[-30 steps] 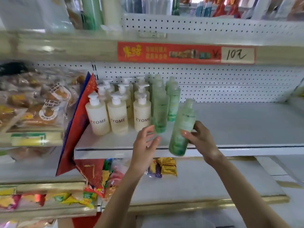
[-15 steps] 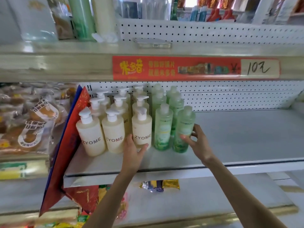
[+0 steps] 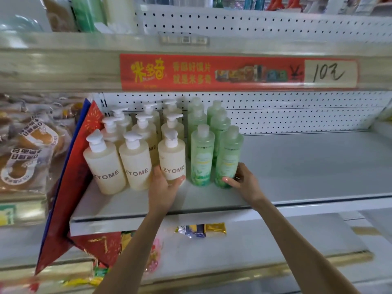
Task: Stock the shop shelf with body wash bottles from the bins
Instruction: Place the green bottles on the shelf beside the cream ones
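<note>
Head view: green bottle (image 3: 228, 158) upright

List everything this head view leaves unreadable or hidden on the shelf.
Head view only.
1. Bins: outside the frame.
2. Green bottle in the right hand: label print too small, blurred.
3. Rear pump bottles: labels hidden by the front pump bottles.
4. Top-shelf goods: cut off by the upper edge.
5. Snack packs: motion-blurred.
</note>
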Action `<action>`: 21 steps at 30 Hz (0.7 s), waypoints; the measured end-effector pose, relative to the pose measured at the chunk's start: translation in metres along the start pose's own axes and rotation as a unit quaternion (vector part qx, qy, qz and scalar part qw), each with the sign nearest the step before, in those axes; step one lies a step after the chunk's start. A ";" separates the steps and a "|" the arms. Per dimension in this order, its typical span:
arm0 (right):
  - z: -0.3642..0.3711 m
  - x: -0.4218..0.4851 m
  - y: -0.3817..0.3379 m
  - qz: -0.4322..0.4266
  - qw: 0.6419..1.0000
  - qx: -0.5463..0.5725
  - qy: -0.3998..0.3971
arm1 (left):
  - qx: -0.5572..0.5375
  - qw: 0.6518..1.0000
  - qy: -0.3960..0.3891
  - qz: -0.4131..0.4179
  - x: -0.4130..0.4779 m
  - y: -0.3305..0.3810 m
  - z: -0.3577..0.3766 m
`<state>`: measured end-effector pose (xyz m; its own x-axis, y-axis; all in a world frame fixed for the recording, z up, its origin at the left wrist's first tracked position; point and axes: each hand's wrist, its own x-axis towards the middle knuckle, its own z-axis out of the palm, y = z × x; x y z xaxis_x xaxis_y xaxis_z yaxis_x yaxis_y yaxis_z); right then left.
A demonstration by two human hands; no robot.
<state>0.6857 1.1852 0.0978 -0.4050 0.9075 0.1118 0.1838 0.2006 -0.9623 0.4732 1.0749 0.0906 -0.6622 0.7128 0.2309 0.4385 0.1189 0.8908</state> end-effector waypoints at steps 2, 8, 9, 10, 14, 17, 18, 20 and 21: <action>0.001 0.000 0.000 -0.006 1.000 -0.009 -0.008 | -0.003 1.000 0.004 0.001 -0.001 -0.001 -0.001; 0.003 0.003 0.002 -0.010 1.000 -0.023 -0.013 | -0.003 1.000 0.008 0.000 -0.002 -0.002 -0.002; 0.002 0.003 0.002 -0.010 0.999 -0.028 -0.014 | -0.002 1.000 0.009 0.002 -0.003 -0.001 -0.002; 0.002 0.003 0.002 -0.010 0.999 -0.031 -0.014 | -0.001 1.000 0.009 0.003 -0.003 0.000 -0.002; 0.003 0.003 0.002 -0.010 1.000 -0.021 -0.012 | -0.002 1.000 0.010 0.007 -0.004 0.001 -0.003; 0.003 0.004 0.001 -0.010 1.000 -0.023 -0.016 | -0.004 1.000 0.009 0.007 -0.003 0.000 -0.002; 0.003 0.004 0.001 -0.009 1.000 -0.020 -0.017 | -0.006 1.000 0.008 0.005 -0.003 0.000 -0.002; 0.002 0.003 0.001 -0.008 1.000 -0.017 -0.017 | -0.009 1.000 0.008 0.000 -0.003 -0.001 -0.002; 0.002 0.003 0.001 -0.009 1.000 -0.018 -0.017 | -0.010 1.000 0.008 0.000 -0.003 -0.001 -0.003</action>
<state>0.6824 1.1873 0.0970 -0.4389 0.8904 0.1203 0.2084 0.2311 -0.9503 0.4733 1.0708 0.0901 -0.6721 0.7015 0.2370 0.4265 0.1051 0.8984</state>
